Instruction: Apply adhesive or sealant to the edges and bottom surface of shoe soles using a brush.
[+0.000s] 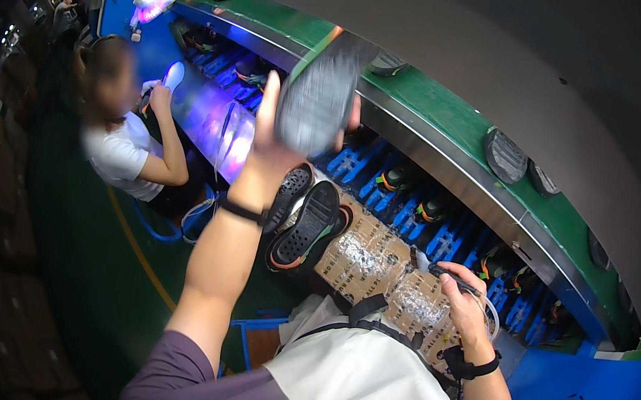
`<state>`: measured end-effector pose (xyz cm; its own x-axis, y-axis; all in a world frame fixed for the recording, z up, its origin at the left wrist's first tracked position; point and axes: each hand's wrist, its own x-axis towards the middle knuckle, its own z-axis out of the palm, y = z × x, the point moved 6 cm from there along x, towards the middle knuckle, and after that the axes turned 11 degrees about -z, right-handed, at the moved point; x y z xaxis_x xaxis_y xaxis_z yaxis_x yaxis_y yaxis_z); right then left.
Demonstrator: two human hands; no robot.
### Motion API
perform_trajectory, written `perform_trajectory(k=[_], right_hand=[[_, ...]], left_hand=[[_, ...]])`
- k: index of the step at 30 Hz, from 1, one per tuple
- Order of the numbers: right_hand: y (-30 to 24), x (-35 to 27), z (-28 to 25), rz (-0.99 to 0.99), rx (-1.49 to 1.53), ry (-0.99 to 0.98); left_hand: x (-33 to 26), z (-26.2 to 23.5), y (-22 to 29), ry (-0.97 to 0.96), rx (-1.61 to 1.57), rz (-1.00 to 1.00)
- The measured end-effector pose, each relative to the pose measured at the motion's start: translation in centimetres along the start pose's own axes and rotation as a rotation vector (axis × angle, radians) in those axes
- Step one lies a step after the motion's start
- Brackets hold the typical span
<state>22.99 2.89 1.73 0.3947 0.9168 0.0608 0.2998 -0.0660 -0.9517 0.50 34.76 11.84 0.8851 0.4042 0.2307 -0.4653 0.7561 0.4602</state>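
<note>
A: What sits closest to the lens?

B: A cream apron bib (359, 376) over a purple shirt, at six o'clock. The forearms rise from it.

A: And the hands?

B: The left hand (280, 138) is raised toward twelve o'clock, fingers closed around a grey shoe sole (318, 102), tread facing the camera. The right hand (463, 300), at three o'clock from the bib's top, is closed on a thin dark tool (448, 274) with a clear hose (489, 306) looping from it.

A: What lies around the sole?

B: Just below it, two dark soles (302, 218) rest tread-up against a tape-wrapped cardboard pad (377, 265) that runs toward the right hand. The raised wrist partly covers the nearer one.

A: Any containers?

B: Blue moulded racks (449, 240) line the channel behind the pad, with dark shoes with orange and green trim (392, 180) set in them. Above runs a green belt (437, 113) carrying more soles (504, 154).

A: Anyone else?

B: A person in a white top (120, 154) at nine o'clock, hands at a glowing violet panel (215, 123).

A: What is unclear?

B: The tool's tip is too small to tell, and the rim is dark.
</note>
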Motion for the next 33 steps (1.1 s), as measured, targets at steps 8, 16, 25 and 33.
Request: perform_trajectory(k=[8,16,25,33], right_hand=[[-0.6,0.0,0.4,0.006,-0.053,-0.017],[-0.4,1.2,0.5,0.001,-0.09,0.022],[0.4,2.5,0.0,0.137,-0.182,0.027],[2.3,2.2,-0.9,0.27,-0.19,0.118]], left_hand=[[2.4,-9.0,5.2,0.92,0.695,0.558],[6.1,-8.5,14.0,1.253,1.94,0.842],[11.9,-7.9,18.1,0.991,1.773,0.096],[16.2,-19.4,31.5,1.004,2.431,0.183]])
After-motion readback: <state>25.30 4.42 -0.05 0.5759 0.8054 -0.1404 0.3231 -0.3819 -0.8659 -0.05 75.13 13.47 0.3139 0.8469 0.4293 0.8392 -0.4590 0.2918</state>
